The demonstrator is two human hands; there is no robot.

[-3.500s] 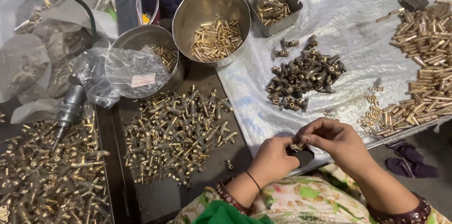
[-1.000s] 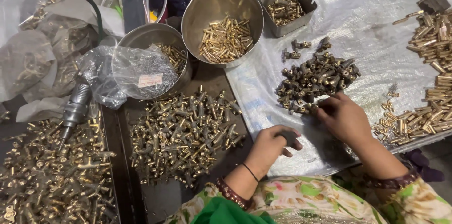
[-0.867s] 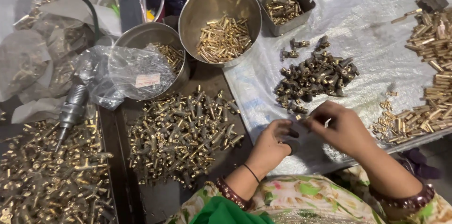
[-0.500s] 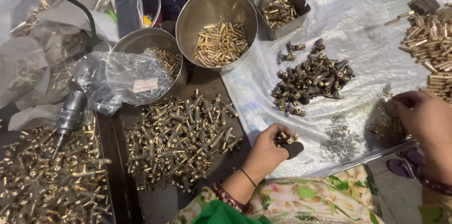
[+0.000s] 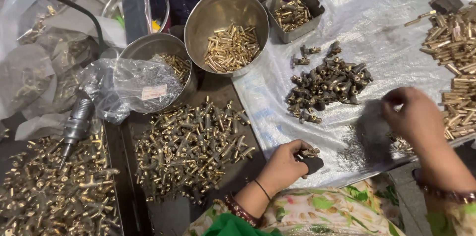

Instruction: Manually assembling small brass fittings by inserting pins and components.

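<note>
Left hand point(image 5: 287, 161): pinching a small brass fitting point(image 5: 311, 152) against a dark block point(image 5: 313, 164). Right hand point(image 5: 416, 117): moved off right of that grip, blurred, closure indeterminable. Pairing interrupted; second piece likely being fetched.

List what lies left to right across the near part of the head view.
Power screwdriver → pile of brass fittings → left hand holding a brass piece on a dark block → right hand
</note>
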